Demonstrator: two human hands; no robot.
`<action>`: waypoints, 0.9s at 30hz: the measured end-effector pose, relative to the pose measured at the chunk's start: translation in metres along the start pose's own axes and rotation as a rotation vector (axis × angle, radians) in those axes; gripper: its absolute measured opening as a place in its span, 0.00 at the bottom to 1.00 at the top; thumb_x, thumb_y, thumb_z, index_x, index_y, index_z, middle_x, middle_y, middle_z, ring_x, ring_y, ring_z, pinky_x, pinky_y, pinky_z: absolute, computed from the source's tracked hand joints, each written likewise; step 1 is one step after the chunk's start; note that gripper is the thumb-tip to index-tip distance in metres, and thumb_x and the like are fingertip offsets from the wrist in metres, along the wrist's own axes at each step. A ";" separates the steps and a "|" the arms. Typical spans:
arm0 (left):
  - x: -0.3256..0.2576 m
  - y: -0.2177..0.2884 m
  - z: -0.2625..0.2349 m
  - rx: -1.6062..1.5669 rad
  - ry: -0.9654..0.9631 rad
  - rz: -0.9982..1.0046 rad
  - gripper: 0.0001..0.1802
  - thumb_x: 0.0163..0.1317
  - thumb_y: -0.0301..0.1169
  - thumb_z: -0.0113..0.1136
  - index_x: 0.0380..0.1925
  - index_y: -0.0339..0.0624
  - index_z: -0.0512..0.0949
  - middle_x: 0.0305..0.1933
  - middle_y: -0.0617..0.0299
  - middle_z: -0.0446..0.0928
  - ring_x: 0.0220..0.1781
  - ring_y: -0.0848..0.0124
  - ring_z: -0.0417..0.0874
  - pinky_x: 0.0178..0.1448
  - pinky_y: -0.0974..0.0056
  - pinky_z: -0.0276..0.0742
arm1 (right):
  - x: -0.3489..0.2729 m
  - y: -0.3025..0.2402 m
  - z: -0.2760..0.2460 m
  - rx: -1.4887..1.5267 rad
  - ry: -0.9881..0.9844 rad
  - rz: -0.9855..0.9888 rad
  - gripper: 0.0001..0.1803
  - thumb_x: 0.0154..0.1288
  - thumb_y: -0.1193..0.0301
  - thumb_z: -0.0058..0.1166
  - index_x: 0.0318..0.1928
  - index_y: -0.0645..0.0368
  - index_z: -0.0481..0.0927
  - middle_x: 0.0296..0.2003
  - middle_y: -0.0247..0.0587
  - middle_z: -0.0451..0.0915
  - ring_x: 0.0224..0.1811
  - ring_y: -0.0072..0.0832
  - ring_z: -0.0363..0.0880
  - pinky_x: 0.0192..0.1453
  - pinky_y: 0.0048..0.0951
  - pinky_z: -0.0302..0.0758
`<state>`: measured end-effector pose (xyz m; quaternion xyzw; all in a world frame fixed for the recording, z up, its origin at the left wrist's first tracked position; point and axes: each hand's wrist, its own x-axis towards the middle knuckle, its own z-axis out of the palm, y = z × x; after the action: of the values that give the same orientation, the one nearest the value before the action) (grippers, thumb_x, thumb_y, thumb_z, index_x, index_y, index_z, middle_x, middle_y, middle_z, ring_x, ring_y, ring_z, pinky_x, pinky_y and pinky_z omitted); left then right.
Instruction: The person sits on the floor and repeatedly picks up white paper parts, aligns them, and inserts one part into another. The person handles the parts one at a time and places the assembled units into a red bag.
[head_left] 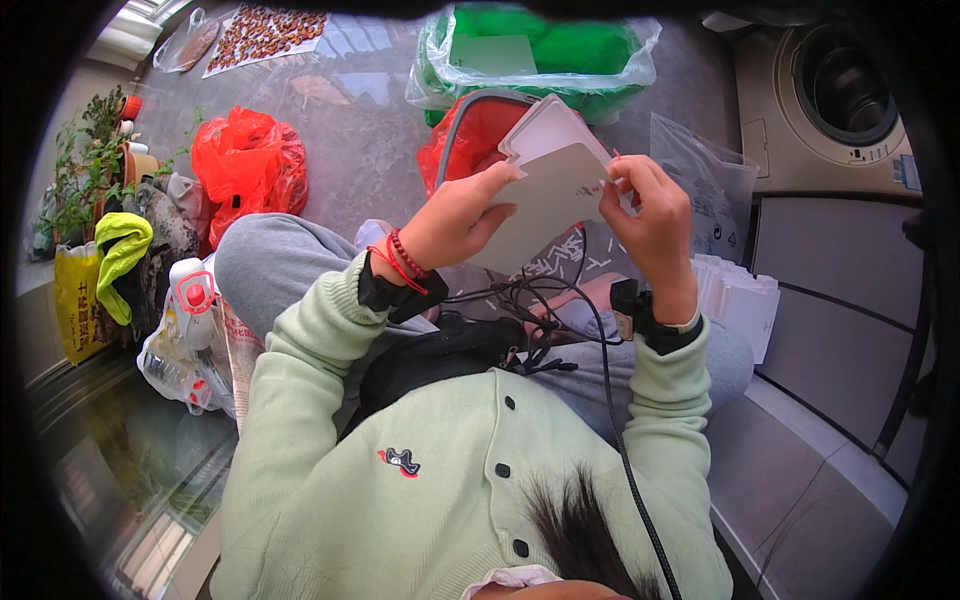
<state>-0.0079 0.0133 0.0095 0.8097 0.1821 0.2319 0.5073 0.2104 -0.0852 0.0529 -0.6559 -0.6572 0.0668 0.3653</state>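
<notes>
Above my lap I hold a small stack of die-cut paper cards, grey on the near face and white on the sheet behind, with a notched edge. My left hand grips the stack's left side, thumb across the front and fingers hidden behind. At the right edge, the fingertips of my right hand are pinched on the cards, near a small printed mark. Narrow white paper strips lie scattered below the cards. Behind the stack, a red plastic bag sits beneath a grey curved handle.
A green bin lined with transparent plastic stands ahead. Another red bag is at the left, near potted plants. White cards are stacked by my right knee. Black cables cross my lap. A washing machine stands far right.
</notes>
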 end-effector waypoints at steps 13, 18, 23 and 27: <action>0.001 -0.022 -0.006 -0.055 0.224 -0.072 0.21 0.58 0.21 0.58 0.51 0.40 0.66 0.41 0.48 0.76 0.43 0.52 0.81 0.45 0.61 0.74 | -0.002 0.007 -0.014 0.113 0.012 0.183 0.11 0.61 0.75 0.56 0.44 0.61 0.82 0.41 0.46 0.82 0.37 0.33 0.81 0.38 0.27 0.75; 0.001 -0.029 -0.010 -0.044 0.271 -0.110 0.21 0.59 0.23 0.58 0.52 0.39 0.67 0.49 0.50 0.73 0.48 0.60 0.78 0.49 0.64 0.73 | -0.004 0.005 -0.010 0.151 -0.131 0.168 0.10 0.65 0.78 0.52 0.45 0.63 0.82 0.41 0.45 0.83 0.37 0.25 0.80 0.40 0.23 0.74; 0.003 -0.027 -0.005 -0.203 0.248 -0.125 0.22 0.60 0.25 0.58 0.54 0.36 0.66 0.50 0.55 0.73 0.50 0.69 0.76 0.52 0.66 0.72 | -0.004 -0.005 0.005 0.365 -0.255 0.271 0.07 0.68 0.79 0.48 0.41 0.67 0.79 0.39 0.43 0.83 0.34 0.25 0.82 0.39 0.23 0.76; 0.001 -0.019 0.002 -0.427 0.158 -0.216 0.24 0.61 0.25 0.57 0.57 0.34 0.65 0.51 0.57 0.73 0.52 0.71 0.75 0.54 0.66 0.72 | -0.003 -0.017 0.019 0.524 -0.160 0.370 0.05 0.68 0.77 0.49 0.36 0.66 0.78 0.33 0.38 0.83 0.30 0.23 0.82 0.35 0.21 0.76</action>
<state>-0.0073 0.0199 -0.0085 0.6395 0.2535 0.2724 0.6728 0.1848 -0.0828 0.0474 -0.6406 -0.5138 0.3502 0.4506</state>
